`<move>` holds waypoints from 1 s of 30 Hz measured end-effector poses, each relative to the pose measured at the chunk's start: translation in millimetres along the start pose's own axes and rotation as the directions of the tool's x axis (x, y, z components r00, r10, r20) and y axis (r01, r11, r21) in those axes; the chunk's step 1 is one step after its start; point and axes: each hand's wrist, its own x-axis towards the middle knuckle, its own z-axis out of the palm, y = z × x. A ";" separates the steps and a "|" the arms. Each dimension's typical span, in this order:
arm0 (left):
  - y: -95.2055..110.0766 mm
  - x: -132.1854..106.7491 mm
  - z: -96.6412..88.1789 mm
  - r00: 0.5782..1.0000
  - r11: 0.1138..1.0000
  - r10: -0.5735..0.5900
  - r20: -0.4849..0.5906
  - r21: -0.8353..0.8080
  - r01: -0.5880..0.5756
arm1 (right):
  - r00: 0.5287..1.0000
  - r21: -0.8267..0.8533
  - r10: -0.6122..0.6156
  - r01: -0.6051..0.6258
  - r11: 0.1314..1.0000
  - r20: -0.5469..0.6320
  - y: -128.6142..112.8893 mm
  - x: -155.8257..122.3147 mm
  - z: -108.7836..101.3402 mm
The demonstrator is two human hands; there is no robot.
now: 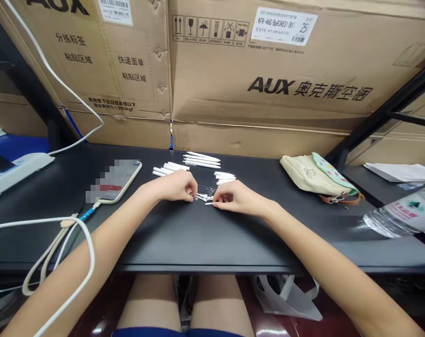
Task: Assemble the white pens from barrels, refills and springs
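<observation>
Both my hands rest on a black table (pixel 198 234), close together. My left hand (pixel 175 186) is curled, its fingertips pinched on a small part beside a heap of small white pen pieces (pixel 203 196). My right hand (pixel 233 199) is also curled, its fingertips pinching a short white piece at the heap's right side. Thin dark refills (pixel 205 189) lie between the hands. Behind them lie rows of white pen barrels (pixel 201 159), a second group (pixel 170 168) on the left and a few short ones (pixel 224 177) on the right.
A phone (pixel 116 182) on a charging cable lies at left, with white cables (pixel 58 234) and a power strip (pixel 16 171). A cloth pouch (pixel 317 175) sits at right, a plastic bottle (pixel 398 217) at far right. Large cardboard boxes (pixel 268 70) stand behind the table.
</observation>
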 end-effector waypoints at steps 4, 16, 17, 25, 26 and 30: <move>2.7 -1.7 0.4 1.000 1.000 -0.009 0.024 0.009 0.009 | 0.999 0.024 0.014 -0.015 1.000 0.042 -3.1 -0.3 -2.2; 12.9 4.7 0.5 0.981 0.855 -0.136 -0.136 -0.516 0.048 | 0.935 0.476 0.259 -0.119 0.871 -0.241 -0.7 6.2 -4.4; 13.3 5.1 1.2 0.981 0.841 -0.144 -0.128 -0.539 0.053 | 0.928 0.479 0.264 -0.112 0.871 -0.263 0.0 6.8 -3.8; 19.7 1.4 -3.0 0.991 0.843 -0.103 -0.079 -0.536 0.045 | 0.933 0.420 0.248 -0.122 0.899 -0.260 1.3 5.4 -6.7; 19.4 1.4 -3.1 0.992 0.845 -0.103 -0.079 -0.533 0.046 | 0.938 0.401 0.235 -0.119 0.908 -0.254 1.1 4.6 -8.3; 17.1 2.8 0.8 0.992 0.839 -0.106 -0.068 -0.542 0.053 | 0.965 0.341 0.177 -0.102 0.935 -0.196 -0.5 2.0 -13.7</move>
